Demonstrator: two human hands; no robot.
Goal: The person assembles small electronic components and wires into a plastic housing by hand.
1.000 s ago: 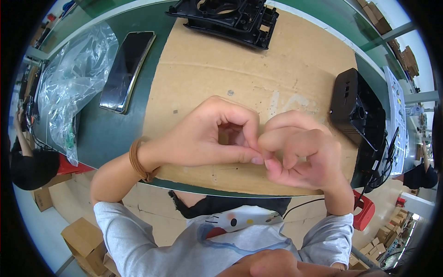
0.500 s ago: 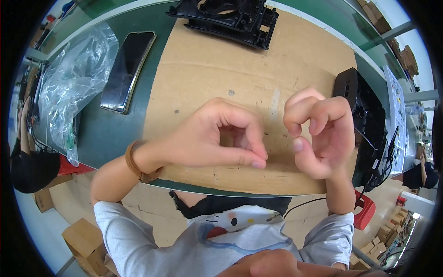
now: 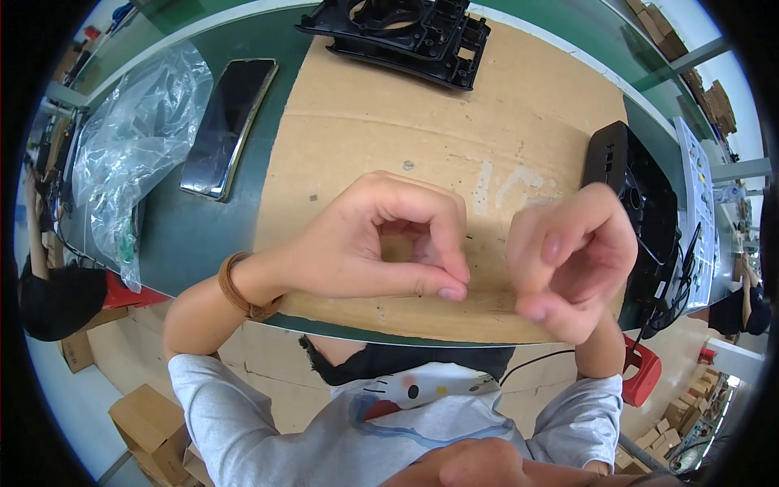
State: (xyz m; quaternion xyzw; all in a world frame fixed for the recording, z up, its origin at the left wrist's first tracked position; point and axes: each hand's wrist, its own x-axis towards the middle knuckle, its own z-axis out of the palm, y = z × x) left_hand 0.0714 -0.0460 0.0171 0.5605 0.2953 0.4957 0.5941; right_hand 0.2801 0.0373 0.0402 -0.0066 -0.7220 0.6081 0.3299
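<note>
Flat brown cardboard sheet (image 3: 389, 138) under hands

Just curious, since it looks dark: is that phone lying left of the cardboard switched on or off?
Seemingly off. The phone lies flat on the green table, its screen dark, showing only glare. Asleep or powered down: cannot tell.

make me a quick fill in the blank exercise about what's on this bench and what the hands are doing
1. Both hands hover over a sheet of brown ____.
2. The left hand pinches its thumb against its ____.
3. The band sits on the ____ wrist; the right hand has none.
4. The phone lies between the cardboard sheet and a clear plastic ____.

Missing words: cardboard; fingertips; left; bag
</note>
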